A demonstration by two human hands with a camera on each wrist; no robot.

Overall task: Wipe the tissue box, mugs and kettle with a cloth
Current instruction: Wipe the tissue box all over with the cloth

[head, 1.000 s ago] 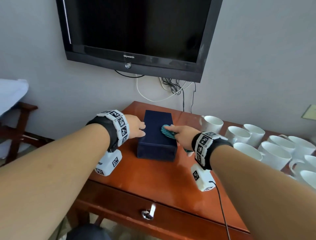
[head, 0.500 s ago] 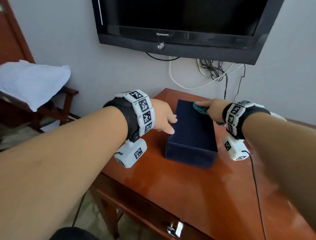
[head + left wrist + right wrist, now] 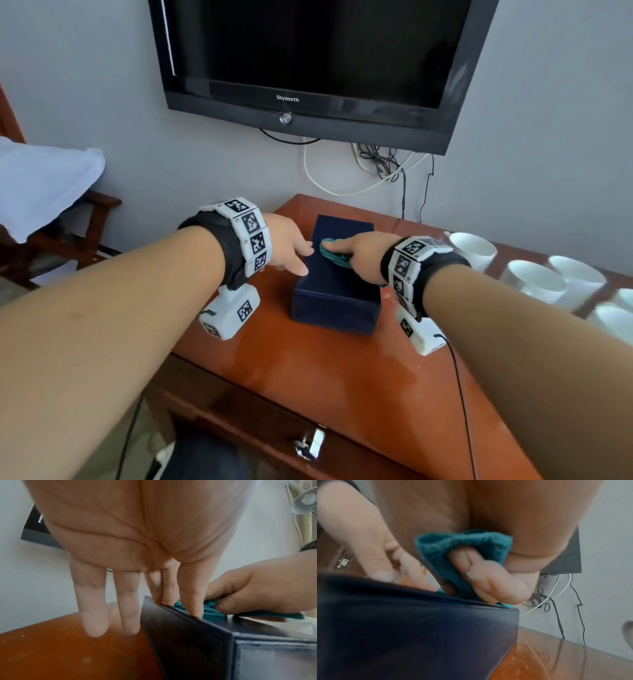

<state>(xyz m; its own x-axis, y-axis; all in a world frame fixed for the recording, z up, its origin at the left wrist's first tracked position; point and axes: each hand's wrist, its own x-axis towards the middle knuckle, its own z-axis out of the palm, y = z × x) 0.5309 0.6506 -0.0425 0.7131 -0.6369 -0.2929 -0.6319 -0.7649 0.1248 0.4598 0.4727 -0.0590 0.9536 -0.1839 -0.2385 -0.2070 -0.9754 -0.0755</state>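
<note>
A dark navy tissue box (image 3: 337, 291) (image 3: 187, 639) (image 3: 412, 626) lies on the reddish wooden table (image 3: 308, 373). My right hand (image 3: 356, 255) (image 3: 484, 577) grips a bunched teal cloth (image 3: 330, 251) (image 3: 212, 612) (image 3: 464, 550) and presses it on the box's top, near the left side. With straight fingers my left hand (image 3: 294, 250) (image 3: 137, 601) rests on the box's left edge, thumb and forefinger touching the top rim. Several white mugs (image 3: 534, 274) stand at the right. No kettle is in view.
A black TV (image 3: 308, 61) hangs on the wall above, with cables (image 3: 376, 168) dangling behind the table. A wooden chair with a white cloth (image 3: 44, 181) stands at the left. The table has a drawer with a metal handle (image 3: 310, 443).
My right hand has slid the cloth from the box's far right corner to the middle left of the top, close to my left hand. The left hand stays at the left edge.
</note>
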